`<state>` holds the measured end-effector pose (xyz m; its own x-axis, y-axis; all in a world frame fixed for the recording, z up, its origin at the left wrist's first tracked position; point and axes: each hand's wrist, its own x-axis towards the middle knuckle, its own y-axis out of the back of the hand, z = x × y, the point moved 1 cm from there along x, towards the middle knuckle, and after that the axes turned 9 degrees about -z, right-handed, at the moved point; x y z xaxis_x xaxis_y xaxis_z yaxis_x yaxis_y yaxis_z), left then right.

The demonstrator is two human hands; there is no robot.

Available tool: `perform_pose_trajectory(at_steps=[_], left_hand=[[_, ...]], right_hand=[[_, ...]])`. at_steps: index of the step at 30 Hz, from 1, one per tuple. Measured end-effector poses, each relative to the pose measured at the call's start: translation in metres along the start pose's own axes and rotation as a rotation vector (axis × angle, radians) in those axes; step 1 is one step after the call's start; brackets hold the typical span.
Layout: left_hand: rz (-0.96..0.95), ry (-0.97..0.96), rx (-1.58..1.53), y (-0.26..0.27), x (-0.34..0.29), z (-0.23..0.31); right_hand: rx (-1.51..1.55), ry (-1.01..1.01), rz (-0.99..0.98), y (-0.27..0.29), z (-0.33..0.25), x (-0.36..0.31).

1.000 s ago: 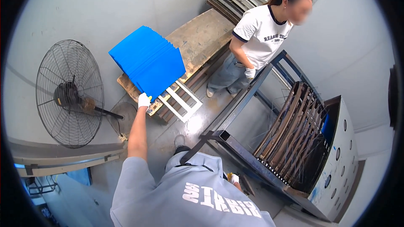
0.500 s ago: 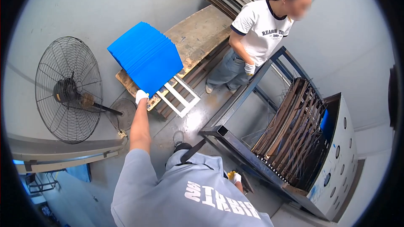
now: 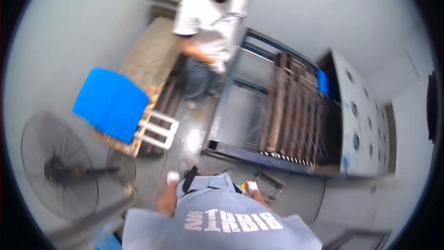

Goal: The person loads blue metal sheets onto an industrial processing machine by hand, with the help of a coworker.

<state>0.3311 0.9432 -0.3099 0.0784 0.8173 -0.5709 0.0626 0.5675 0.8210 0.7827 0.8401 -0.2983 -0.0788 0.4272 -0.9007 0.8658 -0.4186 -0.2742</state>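
Note:
Both my hands hang low at my sides in white gloves. My left hand (image 3: 173, 177) is smeared by motion beside my waist, apart from the blue stack. Yellow shows on the glove of my right hand (image 3: 250, 187), which is near a small metal stand (image 3: 270, 186); its fingers are too small to make out. Left of me, a stack of blue sheets (image 3: 111, 104) lies on a worn wooden board (image 3: 150, 48). A white slotted frame (image 3: 159, 129) sticks out from the stack's near right side.
A dark metal frame table (image 3: 236, 150) stands ahead on the right, bearing rusty brown slats (image 3: 289, 106) next to a white panel with round holes (image 3: 354, 111). Another person (image 3: 208, 28) in a white shirt stands between board and table. A floor fan (image 3: 58, 166) is at left.
My left hand has come off the blue stack and dropped back to my side. My view has swung to the right, shifting the scene leftward. The other person's second hand is now raised.

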Motion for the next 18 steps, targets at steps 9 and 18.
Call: perform_pose_trajectory(at_steps=[9, 18], left_hand=[[-0.677, 0.671, -1.979, 0.024, -0.044, -0.1], [-0.546, 0.387, -1.702, 0.051, 0.028, -0.009]], right_hand=[[-1.038, 0.197, 0.231, -0.04, -0.041, -0.043], [-1.515, 0.312, 0.347, -0.019, -0.027, -0.038]])
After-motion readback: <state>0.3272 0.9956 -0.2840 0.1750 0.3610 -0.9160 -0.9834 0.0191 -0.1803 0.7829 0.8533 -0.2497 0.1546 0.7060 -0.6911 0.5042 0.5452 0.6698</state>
